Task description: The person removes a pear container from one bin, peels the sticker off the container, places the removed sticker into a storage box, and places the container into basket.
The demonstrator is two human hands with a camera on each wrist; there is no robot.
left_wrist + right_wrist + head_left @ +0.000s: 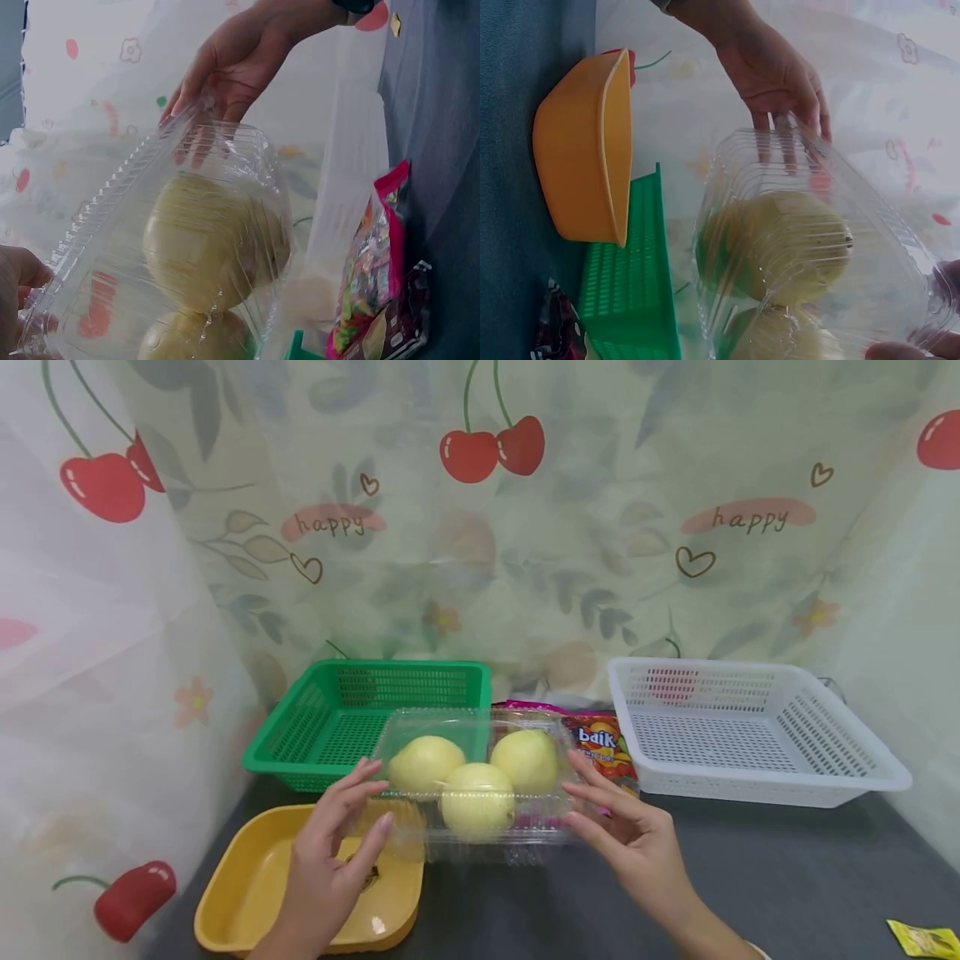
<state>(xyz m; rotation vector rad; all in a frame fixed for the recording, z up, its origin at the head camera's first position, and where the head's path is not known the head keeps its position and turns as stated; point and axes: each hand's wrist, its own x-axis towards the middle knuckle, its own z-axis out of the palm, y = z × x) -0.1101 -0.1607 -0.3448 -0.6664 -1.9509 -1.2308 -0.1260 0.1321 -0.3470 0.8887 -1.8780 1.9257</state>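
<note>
A clear plastic clamshell box (480, 781) is held up above the table, between my two hands. Inside lie three round, pale yellow-green fruits that look like pears (477, 800). My left hand (333, 843) grips the box's left end, thumb low and fingers along the side. At the opposite end my right hand (633, 827) grips the rim with thumb and fingers. In the left wrist view the right hand (244, 64) pinches the box's ridged edge. The right wrist view shows the left hand (772, 71) pinching the other end, the lid closed over the fruit.
A yellow basin (247, 868) stands at front left, under my left hand. Behind it is a green basket (300, 768), and a white basket (750, 785) stands back right. Candy bags (600, 743) lie between the baskets. A small yellow packet (924, 939) rests at the right edge.
</note>
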